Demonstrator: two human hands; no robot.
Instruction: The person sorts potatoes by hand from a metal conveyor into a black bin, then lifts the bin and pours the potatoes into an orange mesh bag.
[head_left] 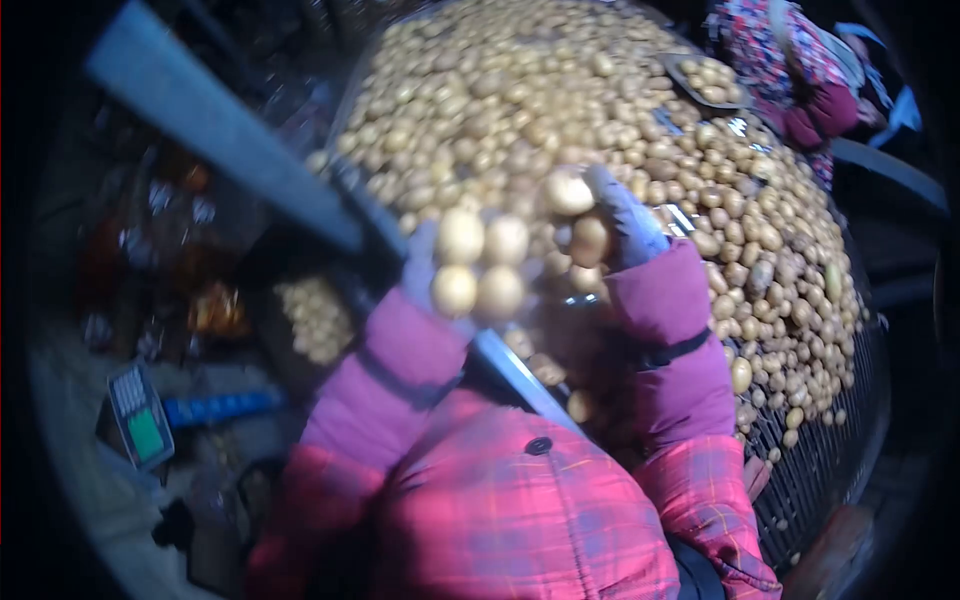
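Observation:
My left hand, in a pale grey-purple glove, carries several round potatoes bunched together in two rows. To its right, my gloved right hand is curled around more potatoes, one pale and one browner below it. Both hands are over the near edge of a large potato heap. A metal edge runs between my forearms, with a few loose potatoes beside it.
A slatted grate shows under the heap at right. At upper right stands another person by a scoop of potatoes. A blue-grey beam crosses upper left. Lower left are a scale display and more potatoes.

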